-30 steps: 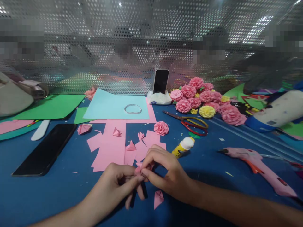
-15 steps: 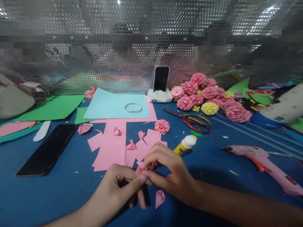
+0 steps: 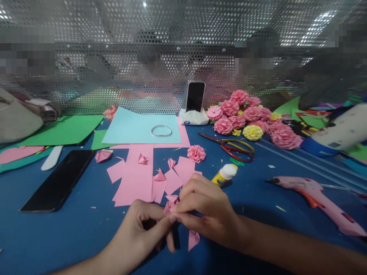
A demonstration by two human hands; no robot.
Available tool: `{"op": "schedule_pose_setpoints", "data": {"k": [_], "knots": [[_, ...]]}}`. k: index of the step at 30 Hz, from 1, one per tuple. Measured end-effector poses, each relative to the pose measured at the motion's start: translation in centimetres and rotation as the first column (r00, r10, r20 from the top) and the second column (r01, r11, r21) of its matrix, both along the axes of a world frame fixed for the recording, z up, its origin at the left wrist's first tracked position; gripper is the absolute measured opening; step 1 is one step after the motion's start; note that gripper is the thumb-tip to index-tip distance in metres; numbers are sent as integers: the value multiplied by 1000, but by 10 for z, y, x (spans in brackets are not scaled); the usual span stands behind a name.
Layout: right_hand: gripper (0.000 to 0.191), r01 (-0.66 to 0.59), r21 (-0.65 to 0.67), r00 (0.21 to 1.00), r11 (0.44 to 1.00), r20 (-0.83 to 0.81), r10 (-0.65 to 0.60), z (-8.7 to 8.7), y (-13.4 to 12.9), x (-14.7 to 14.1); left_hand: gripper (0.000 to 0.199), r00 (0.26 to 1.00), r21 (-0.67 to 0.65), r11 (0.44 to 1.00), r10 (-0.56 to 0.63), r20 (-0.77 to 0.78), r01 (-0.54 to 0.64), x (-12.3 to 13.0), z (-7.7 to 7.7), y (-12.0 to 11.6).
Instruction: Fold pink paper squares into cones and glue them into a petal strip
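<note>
Between my two hands is a small folded piece of pink paper (image 3: 169, 206). My left hand (image 3: 146, 225) pinches it from the left between thumb and forefinger, and my right hand (image 3: 205, 212) pinches its right side, with the fingertips of both meeting. The fingers cover much of the paper. Just below my right hand, partly hidden by it, lies another folded pink piece (image 3: 194, 240). Beyond the hands, small folded pink pieces (image 3: 159, 175) rest on cut pink sheets (image 3: 134, 183). A ruffled pink paper flower (image 3: 196, 153) sits behind my right hand.
A glue stick (image 3: 225, 175), scissors (image 3: 233, 147) and a pink glue gun (image 3: 315, 196) lie to the right. Several paper flowers (image 3: 239, 114) are heaped behind. At left are a black phone (image 3: 59, 181) and green sheets (image 3: 63, 130); a perforated metal panel (image 3: 120, 88) stands behind.
My right fingers have shifted slightly and closed nearer the left thumb on the folded paper. My right hand now covers more of the folded piece below it.
</note>
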State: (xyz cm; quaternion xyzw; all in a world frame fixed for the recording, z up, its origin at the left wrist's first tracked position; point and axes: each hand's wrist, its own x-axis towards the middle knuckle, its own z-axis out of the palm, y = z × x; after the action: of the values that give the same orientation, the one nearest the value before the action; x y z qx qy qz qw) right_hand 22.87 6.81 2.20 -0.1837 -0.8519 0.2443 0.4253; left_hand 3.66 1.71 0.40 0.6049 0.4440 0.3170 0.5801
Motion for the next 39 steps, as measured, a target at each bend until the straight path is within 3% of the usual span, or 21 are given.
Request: {"op": "schedule_pose_setpoints", "data": {"k": [3, 7, 13, 17, 19, 23, 32, 39], "knots": [[7, -22, -192, 999, 981, -30, 17, 5, -2, -3, 59, 1000, 23, 1000, -6, 5, 6, 0, 1, 0], [11, 5, -416, 1000, 909, -8, -9, 8, -6, -4, 58, 1000, 48, 999, -8, 0, 8, 2, 3, -2], [14, 29, -532, 1000, 846, 18, -23, 11, -6, -7, 59, 1000, 34, 999, 11, -2, -10, 1, 2, -2], [13, 47, -654, 999, 755, 45, -23, 12, -6, -8, 62, 1000, 36, 999, 8, -23, -7, 0, 0, -2], [10, 61, -679, 997, 732, 82, -7, 12, -6, -8, 63, 1000, 34, 999, 4, -26, -3, 0, -1, -1], [9, 78, -664, 992, 744, 128, 11, 13, -4, -8, 62, 1000, 26, 1000, 7, -16, -7, 0, -3, -1], [9, 62, -701, 996, 710, 87, -1, 13, -6, -9, 61, 1000, 33, 999, -5, 15, 4, 1, -1, -1], [11, 44, -743, 998, 668, 70, 11, 11, -8, -9, 50, 997, -46, 999, -5, 81, 9, 1, -3, 1]]}}
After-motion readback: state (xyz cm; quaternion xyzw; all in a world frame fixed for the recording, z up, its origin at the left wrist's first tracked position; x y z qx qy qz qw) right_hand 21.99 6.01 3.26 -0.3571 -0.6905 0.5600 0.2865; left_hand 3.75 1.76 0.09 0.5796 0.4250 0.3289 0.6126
